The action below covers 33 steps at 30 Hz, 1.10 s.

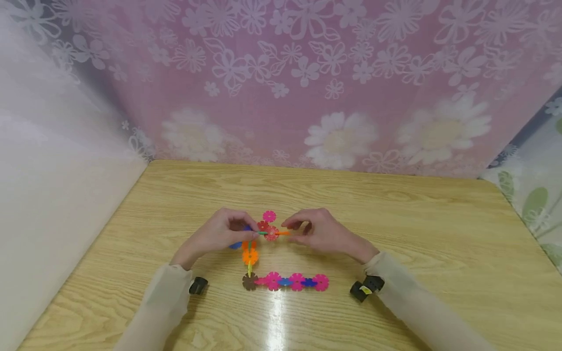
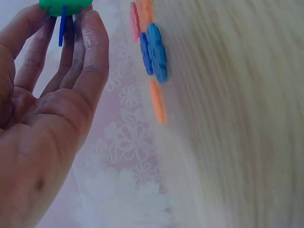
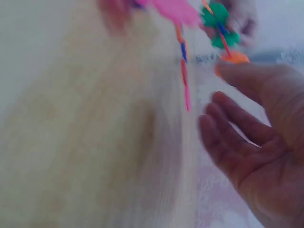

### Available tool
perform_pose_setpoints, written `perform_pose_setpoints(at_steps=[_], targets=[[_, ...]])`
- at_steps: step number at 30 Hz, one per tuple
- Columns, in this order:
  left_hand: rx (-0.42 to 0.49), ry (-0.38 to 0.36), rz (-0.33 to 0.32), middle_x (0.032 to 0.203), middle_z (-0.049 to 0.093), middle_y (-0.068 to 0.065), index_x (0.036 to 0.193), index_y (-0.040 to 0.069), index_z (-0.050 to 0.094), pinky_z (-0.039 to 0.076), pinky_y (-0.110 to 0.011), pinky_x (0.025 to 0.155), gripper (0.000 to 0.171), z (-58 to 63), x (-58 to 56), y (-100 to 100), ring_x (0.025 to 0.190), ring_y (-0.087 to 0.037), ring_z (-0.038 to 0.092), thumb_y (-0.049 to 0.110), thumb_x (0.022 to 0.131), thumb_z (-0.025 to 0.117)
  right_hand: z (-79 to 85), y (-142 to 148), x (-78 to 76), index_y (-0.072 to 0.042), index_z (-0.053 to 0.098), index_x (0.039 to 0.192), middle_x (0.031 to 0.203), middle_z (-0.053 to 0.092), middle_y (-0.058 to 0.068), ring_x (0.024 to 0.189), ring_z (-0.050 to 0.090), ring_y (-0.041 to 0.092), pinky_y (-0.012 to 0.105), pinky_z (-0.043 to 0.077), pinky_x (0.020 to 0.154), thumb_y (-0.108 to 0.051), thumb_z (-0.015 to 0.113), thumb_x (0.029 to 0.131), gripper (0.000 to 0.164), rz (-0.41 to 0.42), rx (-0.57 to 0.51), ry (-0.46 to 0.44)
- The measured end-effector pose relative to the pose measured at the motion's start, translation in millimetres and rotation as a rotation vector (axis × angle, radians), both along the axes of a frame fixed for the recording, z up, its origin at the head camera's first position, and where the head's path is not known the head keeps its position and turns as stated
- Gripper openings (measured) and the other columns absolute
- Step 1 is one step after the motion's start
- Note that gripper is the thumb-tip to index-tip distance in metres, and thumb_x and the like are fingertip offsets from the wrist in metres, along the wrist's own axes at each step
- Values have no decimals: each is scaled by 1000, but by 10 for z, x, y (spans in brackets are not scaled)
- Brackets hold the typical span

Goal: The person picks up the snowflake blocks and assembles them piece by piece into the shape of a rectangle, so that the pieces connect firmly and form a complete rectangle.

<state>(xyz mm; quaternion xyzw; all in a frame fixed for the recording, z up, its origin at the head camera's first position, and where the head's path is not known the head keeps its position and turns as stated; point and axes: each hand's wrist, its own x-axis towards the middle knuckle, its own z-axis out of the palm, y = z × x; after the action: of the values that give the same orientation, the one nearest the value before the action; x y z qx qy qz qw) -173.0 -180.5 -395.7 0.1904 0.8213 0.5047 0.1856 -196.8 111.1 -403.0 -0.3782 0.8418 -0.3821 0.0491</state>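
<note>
Toy snowflake discs, flower-shaped with notched rims, are joined edge to edge. My left hand (image 1: 228,229) pinches a green disc (image 2: 65,5) between thumb and fingertips; a blue disc (image 2: 61,28) stands out below it. A red disc (image 1: 271,233) sits between the green one and an orange disc (image 1: 285,233) seen edge-on. At that orange disc, my right hand (image 1: 318,229) has thumb and forefinger closed on the edge, other fingers spread in the right wrist view. Under the left hand lies another orange disc (image 1: 250,256), part of a joined chain on the table.
On the wooden table (image 1: 395,219), a yellow disc (image 1: 250,269) links to a brown disc (image 1: 250,281), then a row of pink discs (image 1: 297,282) and blue discs (image 1: 309,282) runs right. Behind the hands lies a pink disc (image 1: 270,216). A floral curtain (image 1: 281,97) hangs at the back.
</note>
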Motion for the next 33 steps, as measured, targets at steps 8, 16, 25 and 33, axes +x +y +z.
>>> perform_pose_setpoints(at_steps=[8, 16, 25, 33], targets=[[-7, -8, -14, 100, 75, -15, 105, 10, 75, 56, -36, 66, 15, 8, 34, -76, 77, -37, 66, 21, 96, 73, -122, -146, -330, -10, 74, 119, 109, 75, 4, 99, 69, 18, 34, 57, 87, -19, 76, 93, 27, -44, 133, 32], [-19, -5, -11, 96, 76, -15, 105, 10, 75, 55, -36, 66, 15, 39, 29, -103, 76, -38, 65, 22, 97, 72, -164, -354, -519, -18, 73, 126, 113, 65, 4, 101, 57, 20, 43, 48, 94, -32, 77, 92, 38, -49, 271, 30], [-17, -7, -12, 100, 77, -14, 105, 12, 75, 55, -35, 69, 12, 32, 31, -140, 79, -34, 69, 22, 97, 72, -177, -424, -585, -23, 76, 122, 104, 60, 3, 92, 47, 17, 35, 37, 85, -35, 78, 91, 34, -31, 300, 30], [-11, -7, -11, 98, 77, -14, 105, 13, 75, 54, -35, 68, 11, 37, 43, -139, 78, -36, 68, 19, 97, 72, -146, -435, -652, -19, 76, 111, 106, 63, 3, 101, 51, 19, 41, 39, 95, -30, 79, 87, 26, -10, 310, -51]])
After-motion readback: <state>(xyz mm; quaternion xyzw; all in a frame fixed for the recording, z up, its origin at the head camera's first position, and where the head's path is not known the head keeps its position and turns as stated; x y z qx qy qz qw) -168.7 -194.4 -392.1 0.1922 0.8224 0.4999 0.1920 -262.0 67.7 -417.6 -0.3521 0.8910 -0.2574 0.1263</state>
